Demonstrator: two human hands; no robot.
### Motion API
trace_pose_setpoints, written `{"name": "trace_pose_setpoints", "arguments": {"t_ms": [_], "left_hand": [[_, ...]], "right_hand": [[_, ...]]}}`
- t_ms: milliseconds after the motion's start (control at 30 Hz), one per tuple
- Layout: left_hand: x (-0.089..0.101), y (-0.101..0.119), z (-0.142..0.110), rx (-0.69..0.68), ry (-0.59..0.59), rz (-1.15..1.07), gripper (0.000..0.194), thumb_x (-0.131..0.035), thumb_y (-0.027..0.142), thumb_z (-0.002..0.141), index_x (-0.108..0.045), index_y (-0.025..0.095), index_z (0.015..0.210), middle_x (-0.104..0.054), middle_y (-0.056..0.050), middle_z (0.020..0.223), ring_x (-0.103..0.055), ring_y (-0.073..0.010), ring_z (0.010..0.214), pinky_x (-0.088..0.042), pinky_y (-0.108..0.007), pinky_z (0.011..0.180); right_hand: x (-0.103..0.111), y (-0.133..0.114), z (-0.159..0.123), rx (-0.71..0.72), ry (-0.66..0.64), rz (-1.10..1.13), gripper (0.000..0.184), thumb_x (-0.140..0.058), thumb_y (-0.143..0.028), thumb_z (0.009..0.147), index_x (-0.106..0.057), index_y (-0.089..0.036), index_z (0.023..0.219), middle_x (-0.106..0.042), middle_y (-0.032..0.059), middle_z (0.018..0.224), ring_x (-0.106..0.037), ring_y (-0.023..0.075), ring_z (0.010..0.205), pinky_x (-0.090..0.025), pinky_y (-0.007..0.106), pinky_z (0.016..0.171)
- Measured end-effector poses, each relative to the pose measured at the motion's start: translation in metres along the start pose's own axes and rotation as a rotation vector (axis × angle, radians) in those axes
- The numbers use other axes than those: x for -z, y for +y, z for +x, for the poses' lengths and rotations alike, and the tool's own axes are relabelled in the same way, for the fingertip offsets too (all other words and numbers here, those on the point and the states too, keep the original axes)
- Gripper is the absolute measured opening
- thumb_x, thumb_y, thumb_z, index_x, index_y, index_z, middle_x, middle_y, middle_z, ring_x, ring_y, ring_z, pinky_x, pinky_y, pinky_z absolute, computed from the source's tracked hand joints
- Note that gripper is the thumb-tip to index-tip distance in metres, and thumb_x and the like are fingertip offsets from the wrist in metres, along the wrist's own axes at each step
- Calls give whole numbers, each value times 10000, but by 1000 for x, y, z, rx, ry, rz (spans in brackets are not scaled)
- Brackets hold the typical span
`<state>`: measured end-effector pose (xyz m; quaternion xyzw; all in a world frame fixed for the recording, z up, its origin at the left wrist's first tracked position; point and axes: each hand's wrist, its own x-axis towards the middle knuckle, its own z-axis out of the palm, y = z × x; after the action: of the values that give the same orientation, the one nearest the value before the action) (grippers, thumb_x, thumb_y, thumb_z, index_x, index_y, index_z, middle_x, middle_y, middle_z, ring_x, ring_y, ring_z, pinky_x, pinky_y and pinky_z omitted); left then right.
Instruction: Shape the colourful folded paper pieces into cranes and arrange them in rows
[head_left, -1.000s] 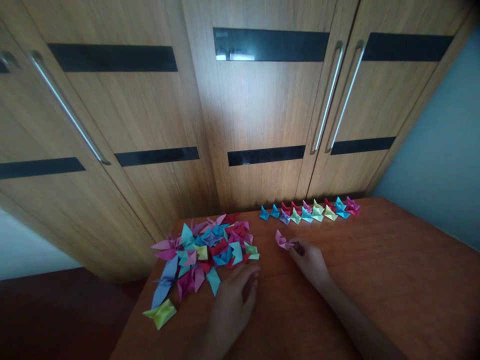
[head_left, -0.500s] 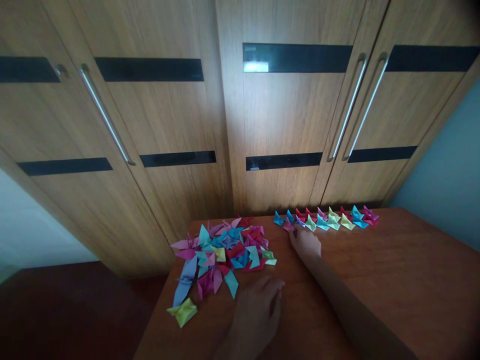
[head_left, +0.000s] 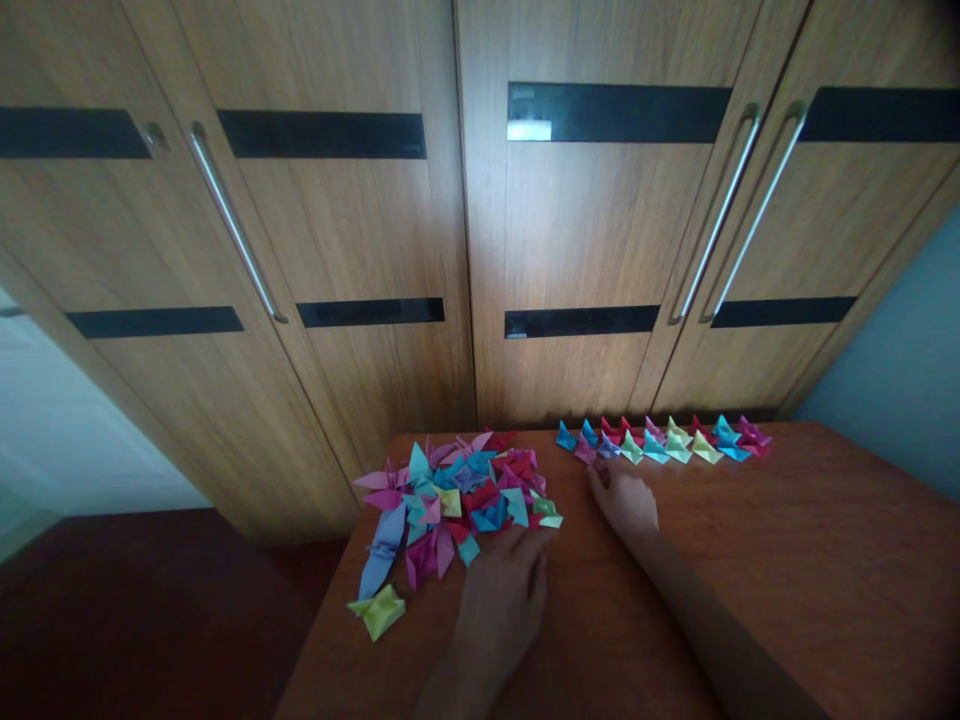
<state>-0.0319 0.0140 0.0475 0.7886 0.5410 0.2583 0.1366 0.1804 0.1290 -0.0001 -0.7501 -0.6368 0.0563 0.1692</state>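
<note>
A heap of coloured folded paper pieces (head_left: 457,495) lies on the wooden table (head_left: 787,570) at the left. A row of folded pieces (head_left: 664,442) runs along the table's far edge, with a pink piece (head_left: 584,451) at its near left end. My left hand (head_left: 502,600) lies flat on the table, fingers stretched towards the heap's near edge, holding nothing. My right hand (head_left: 624,498) rests just behind the pink piece, fingers curled down, nothing seen in them.
Wooden wardrobe doors (head_left: 585,230) with long metal handles (head_left: 720,215) stand right behind the table. A yellow-green piece (head_left: 379,610) lies apart near the table's left edge. A blue-grey wall (head_left: 900,360) is at the right, dark floor at the left.
My right hand carried the pink piece from the table's middle to the row's left end and has drawn back a little. My left hand slid closer to the heap.
</note>
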Motion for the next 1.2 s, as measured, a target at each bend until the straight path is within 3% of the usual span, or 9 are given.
{"name": "trace_pose_setpoints", "arguments": {"t_ms": [167,367,733,900,1200], "left_hand": [[10,-19,8,145,48,177,272,-459,165,856,-587,242,1083,-598,-58,1091,-570,-210,1016,-457,-328,865],[6,-19,12,130,34,300,260,-491,210,855,-576,251,1098,-578,-57,1078,-558,-219,1004,-455,-321,822],[-1,-18,32,103,13,427,255,-538,184,826,-569,212,1078,-633,-98,987,-570,-277,961,-460,-369,774],[-5,-19,32,110,5,426,314,-493,132,846,-555,217,1141,-665,-94,980,-579,-257,962,-456,-354,780],[-1,-28,18,-11,211,217,295,-449,121,859,-559,214,1117,-638,-74,1064,-592,-223,995,-484,-360,849]], "right_hand": [[0,5,-34,172,-35,155,248,-401,-405,893,-583,-238,865,-664,2,787,-624,160,717,-387,239,621],[4,3,-62,286,-87,328,252,-393,-385,876,-584,-234,808,-644,15,780,-594,167,727,-410,263,667],[12,1,-59,301,-120,378,225,-408,-327,859,-608,-233,816,-641,11,794,-578,157,730,-401,257,674],[16,0,-59,308,-118,377,198,-424,-290,851,-609,-233,809,-644,2,792,-577,146,727,-390,246,664],[18,2,-58,324,-129,412,195,-435,-278,847,-621,-227,818,-647,6,792,-577,146,714,-408,248,671]]}}
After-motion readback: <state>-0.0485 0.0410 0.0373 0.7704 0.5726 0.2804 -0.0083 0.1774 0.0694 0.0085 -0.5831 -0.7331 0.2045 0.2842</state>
